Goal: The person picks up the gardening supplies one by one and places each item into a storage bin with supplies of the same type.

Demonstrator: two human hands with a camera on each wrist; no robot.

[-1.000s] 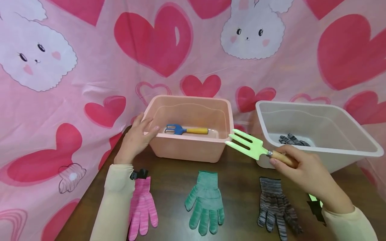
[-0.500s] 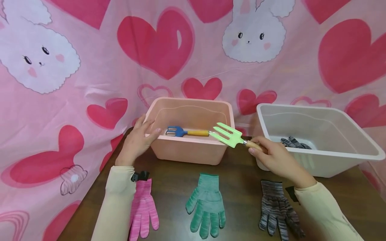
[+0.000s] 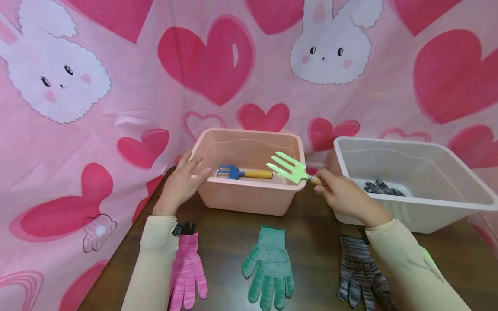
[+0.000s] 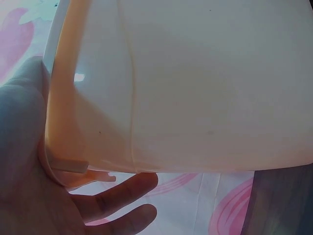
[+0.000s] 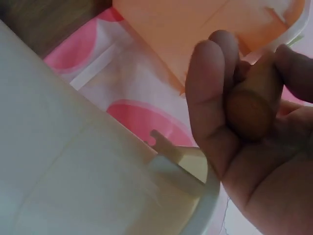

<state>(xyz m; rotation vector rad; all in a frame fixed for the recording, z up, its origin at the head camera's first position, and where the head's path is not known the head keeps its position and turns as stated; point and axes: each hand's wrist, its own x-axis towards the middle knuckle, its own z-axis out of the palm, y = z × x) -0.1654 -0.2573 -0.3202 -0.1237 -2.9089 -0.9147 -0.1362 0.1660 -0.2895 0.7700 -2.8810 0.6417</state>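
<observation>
My right hand [image 3: 346, 196] grips the wooden handle of a light green garden hand fork [image 3: 292, 169]. Its tines point left over the right end of a pink plastic bin [image 3: 249, 198]. In the right wrist view the round butt of the wooden handle [image 5: 249, 115] shows between the curled fingers. My left hand [image 3: 177, 188] rests at the bin's front left corner, fingers spread; in the left wrist view the thumb lies along one side of the corner and the fingers [image 4: 124, 193] extend along the other. A blue hand cultivator with a yellow handle [image 3: 258, 174] lies inside the pink bin.
A light grey bin [image 3: 428, 216] stands to the right, with a dark striped glove [image 3: 383, 188] inside. Along the front of the table lie a pink glove [image 3: 189, 272], a green glove [image 3: 271, 268] and a dark striped glove [image 3: 358, 268]. A light green object [image 3: 429, 259] shows behind my right sleeve.
My right hand has carried the hand fork left and farther back, from in front of the grey bin to over the pink bin's right end. The left hand has stayed at the corner.
</observation>
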